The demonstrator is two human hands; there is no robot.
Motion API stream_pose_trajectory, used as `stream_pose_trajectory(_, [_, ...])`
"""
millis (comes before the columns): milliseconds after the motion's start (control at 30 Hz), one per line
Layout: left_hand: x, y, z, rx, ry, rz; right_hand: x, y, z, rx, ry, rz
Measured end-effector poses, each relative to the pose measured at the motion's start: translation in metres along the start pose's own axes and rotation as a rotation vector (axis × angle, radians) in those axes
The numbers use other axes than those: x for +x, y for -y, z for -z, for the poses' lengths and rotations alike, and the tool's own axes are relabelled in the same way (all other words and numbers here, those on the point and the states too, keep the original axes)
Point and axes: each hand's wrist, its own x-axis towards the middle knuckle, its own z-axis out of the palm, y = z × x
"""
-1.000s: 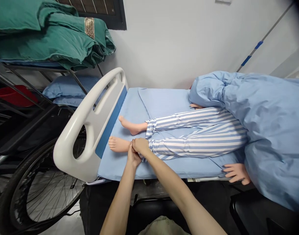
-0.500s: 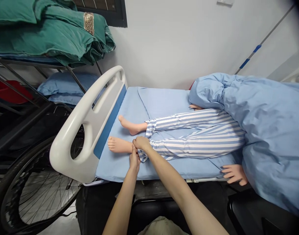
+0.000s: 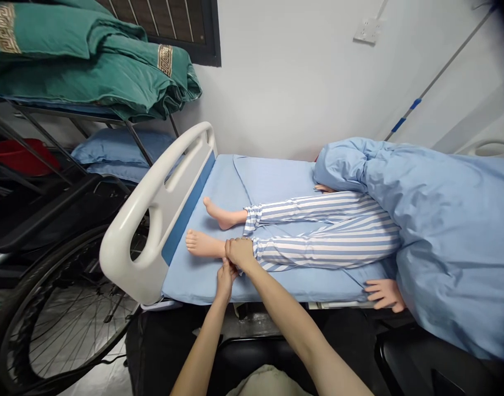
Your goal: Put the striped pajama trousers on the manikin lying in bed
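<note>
A manikin lies on the bed in blue-and-white striped trousers point(image 3: 326, 247), with both bare feet toward the footboard. Across the ankle of its nearer foot point(image 3: 204, 243) rests my right hand point(image 3: 240, 253), its fingers curled over the trouser cuff. Just below, on the near side of the same ankle, my left hand point(image 3: 225, 279) is closed with its fingertips at the cuff's edge. The cuff itself is mostly hidden under my hands. The farther foot point(image 3: 222, 213) lies untouched, its gathered cuff point(image 3: 252, 219) around the ankle.
A white footboard point(image 3: 128, 231) closes the bed's left end. A blue quilt point(image 3: 453, 236) covers the manikin's upper body; one manikin hand point(image 3: 386, 294) sticks out at the near edge. At left stand a wheelchair wheel point(image 3: 66, 330) and a rack with green bedding point(image 3: 123, 82).
My right hand has flattened and spread more over the ankle and cuff. My left hand has dropped slightly lower beside it. The view has tilted and shifted a little.
</note>
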Motion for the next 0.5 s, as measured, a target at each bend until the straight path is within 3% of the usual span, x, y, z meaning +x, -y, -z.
stream_pose_trajectory(133, [-0.023, -0.011, 0.017, 0.223, 0.041, -0.054, -0.01, -0.003, -0.007, 0.031, -0.076, -0.001])
stream_pose_trajectory(267, [-0.037, -0.042, 0.026, 0.479, 0.097, -0.256, -0.018, -0.009, -0.006, 0.106, -0.092, -0.02])
stream_pose_trajectory(500, [-0.027, -0.127, 0.0, 0.564, 0.08, -0.573, -0.006, 0.004, 0.006, 0.523, -0.06, 0.122])
